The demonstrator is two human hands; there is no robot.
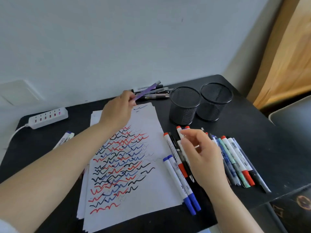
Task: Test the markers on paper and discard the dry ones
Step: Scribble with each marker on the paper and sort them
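A stack of white paper lies on the black desk, covered with red, blue and black wavy test lines. My left hand is stretched over the paper's far end and holds a purple pen, its tip pointing at a small pile of pens by the wall. My right hand hovers over a row of markers to the right of the paper, fingers curled and parted, pinching nothing that I can see. Two blue-capped markers lie at the paper's right edge.
Two black mesh cups stand behind the markers, both looking hollow. A white power strip lies at the far left, with two markers near it. The desk's right edge borders a wooden panel.
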